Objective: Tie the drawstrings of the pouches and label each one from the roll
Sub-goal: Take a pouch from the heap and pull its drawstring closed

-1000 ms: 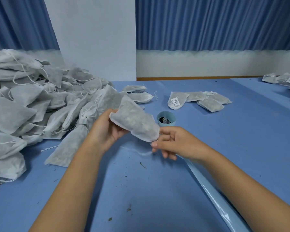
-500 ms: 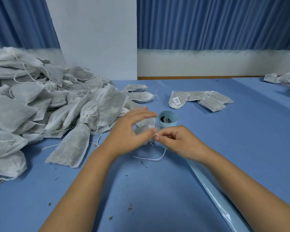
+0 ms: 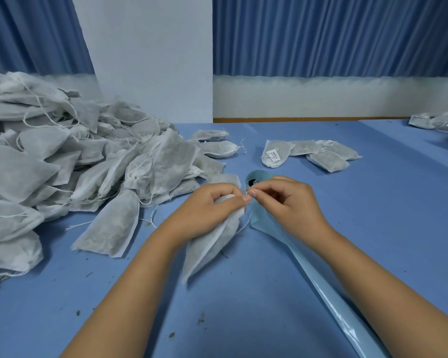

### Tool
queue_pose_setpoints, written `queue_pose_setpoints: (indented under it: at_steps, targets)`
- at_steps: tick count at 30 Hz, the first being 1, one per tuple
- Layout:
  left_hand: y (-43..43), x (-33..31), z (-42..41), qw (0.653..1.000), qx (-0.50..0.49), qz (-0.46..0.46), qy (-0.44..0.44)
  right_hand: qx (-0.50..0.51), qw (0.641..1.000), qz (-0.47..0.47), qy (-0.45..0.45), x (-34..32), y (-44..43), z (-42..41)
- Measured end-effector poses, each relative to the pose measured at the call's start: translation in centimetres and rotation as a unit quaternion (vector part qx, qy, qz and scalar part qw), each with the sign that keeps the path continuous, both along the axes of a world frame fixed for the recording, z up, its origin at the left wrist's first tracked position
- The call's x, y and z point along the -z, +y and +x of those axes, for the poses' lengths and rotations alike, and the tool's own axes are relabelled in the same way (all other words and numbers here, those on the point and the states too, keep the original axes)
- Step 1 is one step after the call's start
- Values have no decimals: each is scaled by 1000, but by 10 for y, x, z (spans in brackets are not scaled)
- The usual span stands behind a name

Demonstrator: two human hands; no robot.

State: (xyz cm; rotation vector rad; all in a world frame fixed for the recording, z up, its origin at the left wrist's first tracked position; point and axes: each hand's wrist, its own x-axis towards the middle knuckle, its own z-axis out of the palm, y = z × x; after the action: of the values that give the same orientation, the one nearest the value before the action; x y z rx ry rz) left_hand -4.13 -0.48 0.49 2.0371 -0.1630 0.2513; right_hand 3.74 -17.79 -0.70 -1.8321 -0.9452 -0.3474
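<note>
My left hand grips the neck of a white filled pouch, whose body hangs down toward me over the blue table. My right hand pinches the thin white drawstring at the pouch's mouth, fingertips meeting those of my left hand. Just behind the fingers stands the pale blue label roll, partly hidden. Its shiny backing strip trails toward me under my right forearm.
A large heap of untied pouches covers the left of the table. Several labelled pouches lie behind the roll, and more at the far right. Two single pouches lie between. Small crumbs dot the table in front.
The pouch has swung from held up sideways to hanging neck-up below my left hand. Both hands have closed together at its mouth, on the drawstring.
</note>
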Motion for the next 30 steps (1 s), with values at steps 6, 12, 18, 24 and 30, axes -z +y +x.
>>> queue_pose_setpoints:
  at_steps: [6, 12, 18, 24, 30]
  targets:
    - [0, -2, 0, 972, -3, -232, 27, -14, 994, -88, -59, 7, 3, -4]
    - [11, 3, 2, 995, -90, -40, -27, -45, 976, -177, -118, 3, 2, -10]
    - [6, 1, -2, 996, -6, 72, 47, 14, 973, -148, -176, 3, -2, -4]
    - [-4, -5, -4, 988, 33, -116, 100, -25, 997, -71, -7, 9, 4, -4]
    - [5, -6, -3, 979, 23, -184, 88, -32, 995, 14, 90, -1, 3, -8]
